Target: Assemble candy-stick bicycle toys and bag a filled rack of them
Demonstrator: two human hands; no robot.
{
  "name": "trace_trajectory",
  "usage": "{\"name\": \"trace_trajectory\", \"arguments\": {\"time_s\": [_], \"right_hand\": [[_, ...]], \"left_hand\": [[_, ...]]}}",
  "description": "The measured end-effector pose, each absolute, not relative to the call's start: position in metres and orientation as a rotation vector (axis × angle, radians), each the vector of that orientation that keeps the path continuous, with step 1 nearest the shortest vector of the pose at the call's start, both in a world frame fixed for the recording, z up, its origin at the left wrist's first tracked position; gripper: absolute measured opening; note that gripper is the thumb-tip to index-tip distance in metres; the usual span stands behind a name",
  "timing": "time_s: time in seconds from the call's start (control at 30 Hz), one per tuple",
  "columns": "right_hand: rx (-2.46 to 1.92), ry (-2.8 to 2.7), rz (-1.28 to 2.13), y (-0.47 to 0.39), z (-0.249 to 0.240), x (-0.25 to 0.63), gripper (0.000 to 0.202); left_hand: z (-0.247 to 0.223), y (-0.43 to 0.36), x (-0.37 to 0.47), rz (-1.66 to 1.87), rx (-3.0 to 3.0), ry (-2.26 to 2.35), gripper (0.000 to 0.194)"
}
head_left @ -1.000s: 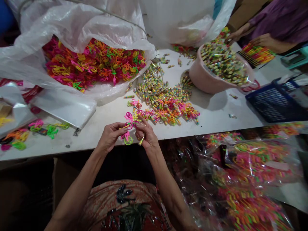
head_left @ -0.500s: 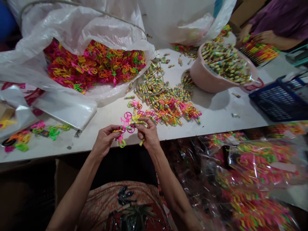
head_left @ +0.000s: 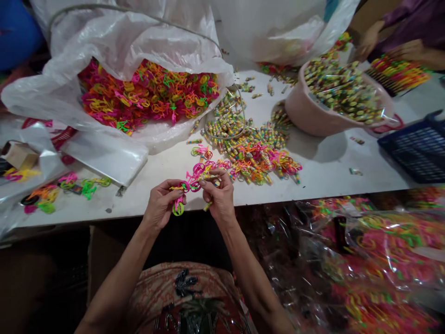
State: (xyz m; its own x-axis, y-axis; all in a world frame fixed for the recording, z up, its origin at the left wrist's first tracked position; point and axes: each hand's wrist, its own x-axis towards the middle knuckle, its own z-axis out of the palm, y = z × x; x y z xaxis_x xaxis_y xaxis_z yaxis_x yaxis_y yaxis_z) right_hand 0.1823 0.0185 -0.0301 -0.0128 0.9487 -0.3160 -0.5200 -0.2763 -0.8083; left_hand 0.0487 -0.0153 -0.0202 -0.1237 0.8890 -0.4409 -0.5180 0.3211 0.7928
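In front of my body, at the table's near edge, my left hand (head_left: 159,204) is closed, pinching small plastic toy bicycles. One of them has a lime-green wheel (head_left: 178,209) that hangs below the fingers. A pink toy bicycle (head_left: 195,178) spans the gap between my hands. My right hand (head_left: 222,198) is closed around a slim, clear tube of colourful candy (head_left: 210,177), its thumb and forefinger near the pink bicycle. Another tube end (head_left: 207,206) pokes out below those fingers. Just beyond lies a pile of candy tubes with toy bicycles attached (head_left: 255,162).
A large plastic bag (head_left: 114,37) of loose toy bicycles opens toward me. A pink basin (head_left: 313,116) heaped with candy tubes and a blue basket (head_left: 413,153) stand right. Packed bags (head_left: 392,241) lie below the table. A co-worker's hands (head_left: 410,50) handle bright pieces.
The camera view has swung slightly left, so the scene sits further right. The pink bicycle has tilted toward my right hand. Both hands keep their hold.
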Motion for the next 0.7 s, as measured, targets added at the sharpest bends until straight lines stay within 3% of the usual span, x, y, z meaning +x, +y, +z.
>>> {"name": "trace_trajectory", "arguments": {"time_s": [0.37,0.7], "right_hand": [[-0.879,-0.424,1.946,0.022,-0.042,0.187,0.036],[-1.035,-0.928,1.744,0.026,-0.042,0.205,0.023]], "left_hand": [[-0.01,-0.013,0.063,1.32,0.284,1.087,0.026],[-0.006,-0.011,0.05,1.319,0.317,1.127,0.024]]}}
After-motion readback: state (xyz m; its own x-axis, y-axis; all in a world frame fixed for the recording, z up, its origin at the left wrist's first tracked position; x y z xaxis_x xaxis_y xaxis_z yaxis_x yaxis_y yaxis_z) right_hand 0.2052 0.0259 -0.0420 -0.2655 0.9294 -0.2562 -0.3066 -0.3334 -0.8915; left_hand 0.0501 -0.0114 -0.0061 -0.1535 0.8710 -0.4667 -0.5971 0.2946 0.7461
